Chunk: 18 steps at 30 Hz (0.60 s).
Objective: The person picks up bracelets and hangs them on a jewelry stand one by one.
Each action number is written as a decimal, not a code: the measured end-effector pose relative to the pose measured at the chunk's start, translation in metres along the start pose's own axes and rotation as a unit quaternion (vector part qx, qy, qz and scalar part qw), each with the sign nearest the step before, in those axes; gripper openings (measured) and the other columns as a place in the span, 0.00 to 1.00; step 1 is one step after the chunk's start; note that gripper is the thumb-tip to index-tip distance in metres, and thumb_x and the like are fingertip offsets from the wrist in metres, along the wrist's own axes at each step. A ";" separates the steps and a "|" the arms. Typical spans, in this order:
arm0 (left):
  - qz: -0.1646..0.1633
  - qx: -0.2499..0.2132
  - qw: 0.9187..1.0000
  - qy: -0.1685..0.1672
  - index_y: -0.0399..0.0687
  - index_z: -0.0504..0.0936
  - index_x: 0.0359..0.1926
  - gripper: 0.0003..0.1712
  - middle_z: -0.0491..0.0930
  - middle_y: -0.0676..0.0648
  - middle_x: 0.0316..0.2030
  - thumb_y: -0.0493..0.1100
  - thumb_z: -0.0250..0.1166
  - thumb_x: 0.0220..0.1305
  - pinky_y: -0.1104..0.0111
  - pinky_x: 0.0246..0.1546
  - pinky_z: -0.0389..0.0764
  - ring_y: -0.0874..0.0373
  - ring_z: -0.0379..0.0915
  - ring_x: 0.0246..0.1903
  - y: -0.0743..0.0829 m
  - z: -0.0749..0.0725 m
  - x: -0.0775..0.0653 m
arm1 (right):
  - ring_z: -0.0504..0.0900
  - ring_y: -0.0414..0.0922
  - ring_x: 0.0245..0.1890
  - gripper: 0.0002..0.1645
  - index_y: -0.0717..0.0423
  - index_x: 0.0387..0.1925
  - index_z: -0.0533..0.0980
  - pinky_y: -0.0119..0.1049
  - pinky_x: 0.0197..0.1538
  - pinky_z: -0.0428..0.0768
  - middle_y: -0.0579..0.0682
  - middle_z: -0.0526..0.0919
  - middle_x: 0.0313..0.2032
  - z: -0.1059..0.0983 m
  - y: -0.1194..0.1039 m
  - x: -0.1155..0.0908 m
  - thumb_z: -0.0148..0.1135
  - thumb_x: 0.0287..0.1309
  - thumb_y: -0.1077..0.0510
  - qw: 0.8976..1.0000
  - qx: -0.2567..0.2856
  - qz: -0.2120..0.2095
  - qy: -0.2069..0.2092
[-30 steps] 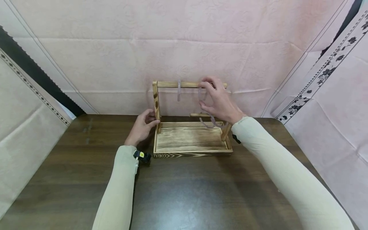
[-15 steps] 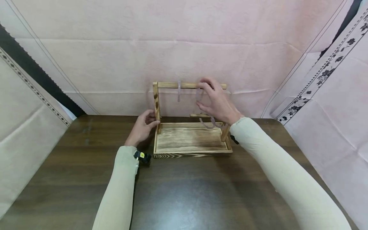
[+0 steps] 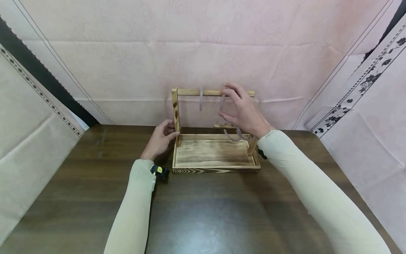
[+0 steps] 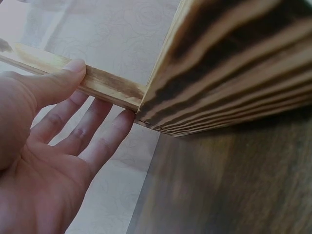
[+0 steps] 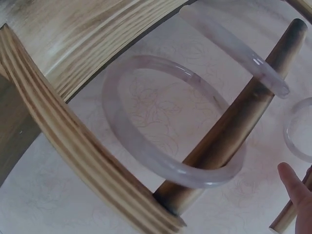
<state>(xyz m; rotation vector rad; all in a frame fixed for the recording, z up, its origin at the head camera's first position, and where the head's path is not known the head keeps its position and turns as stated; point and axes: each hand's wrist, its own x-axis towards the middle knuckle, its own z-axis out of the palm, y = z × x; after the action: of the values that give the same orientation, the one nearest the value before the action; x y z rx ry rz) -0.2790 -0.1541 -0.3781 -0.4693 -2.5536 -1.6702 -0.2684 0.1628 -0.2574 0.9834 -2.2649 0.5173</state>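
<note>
My left hand point(image 3: 160, 139) grips the left post point(image 3: 176, 116) of a wooden display stand, thumb on one side and fingers behind it. In the left wrist view, that post point(image 4: 112, 85) passes between thumb and fingers beside the burnt-grain tray side point(image 4: 219, 73). My right hand point(image 3: 242, 109) is at the upper rod point(image 3: 187, 92), index finger curved over it and thumb spread below. Between them a pale lavender bangle point(image 3: 222, 103) hangs edge-on; in the right wrist view a fingertip point(image 5: 287, 173) is close by this bangle point(image 5: 287, 131). Another bangle point(image 3: 201, 100) hangs farther left.
Two similar bangles, one point(image 5: 131, 141) near the post and one point(image 5: 234, 48) farther out, hang on the lower rod point(image 5: 243, 112). The stand's shallow tray base point(image 3: 215, 170) sits on a dark wooden table point(image 3: 203, 211). Pale cloth point(image 3: 203, 63) hangs behind.
The bangle at my right hand has turned from a rounder view to nearly edge-on, and my thumb now shows apart from it. The left hand keeps its grip; the head view has shifted slightly.
</note>
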 end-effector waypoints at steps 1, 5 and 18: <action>0.001 -0.001 1.000 -0.001 0.41 0.74 0.60 0.18 0.78 0.39 0.54 0.38 0.63 0.72 0.53 0.59 0.77 0.44 0.77 0.56 0.000 -0.001 0.000 | 0.71 0.57 0.68 0.36 0.56 0.63 0.70 0.53 0.68 0.74 0.60 0.69 0.67 -0.001 0.000 -0.001 0.77 0.55 0.57 1.000 -0.003 0.002 0.000; -0.001 0.009 1.000 -0.003 0.41 0.74 0.60 0.18 0.79 0.39 0.54 0.38 0.63 0.73 0.53 0.59 0.77 0.45 0.77 0.55 0.001 -0.004 -0.001 | 0.69 0.57 0.70 0.39 0.55 0.65 0.69 0.53 0.69 0.74 0.60 0.68 0.69 -0.006 -0.004 -0.005 0.77 0.55 0.56 1.000 -0.009 0.002 -0.002; -0.017 0.119 0.993 0.002 0.44 0.69 0.69 0.25 0.76 0.40 0.64 0.46 0.59 0.77 0.47 0.67 0.71 0.43 0.71 0.64 0.023 -0.022 -0.018 | 0.59 0.55 0.76 0.44 0.47 0.74 0.64 0.58 0.76 0.62 0.56 0.61 0.76 -0.038 -0.020 -0.045 0.72 0.59 0.49 0.995 -0.007 0.095 -0.003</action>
<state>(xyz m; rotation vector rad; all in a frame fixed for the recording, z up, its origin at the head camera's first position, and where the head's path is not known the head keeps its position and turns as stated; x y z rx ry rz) -0.2577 -0.1693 -0.3529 -0.4060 -2.7250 -1.3474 -0.2148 0.1951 -0.2572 0.7684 -2.3782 0.5774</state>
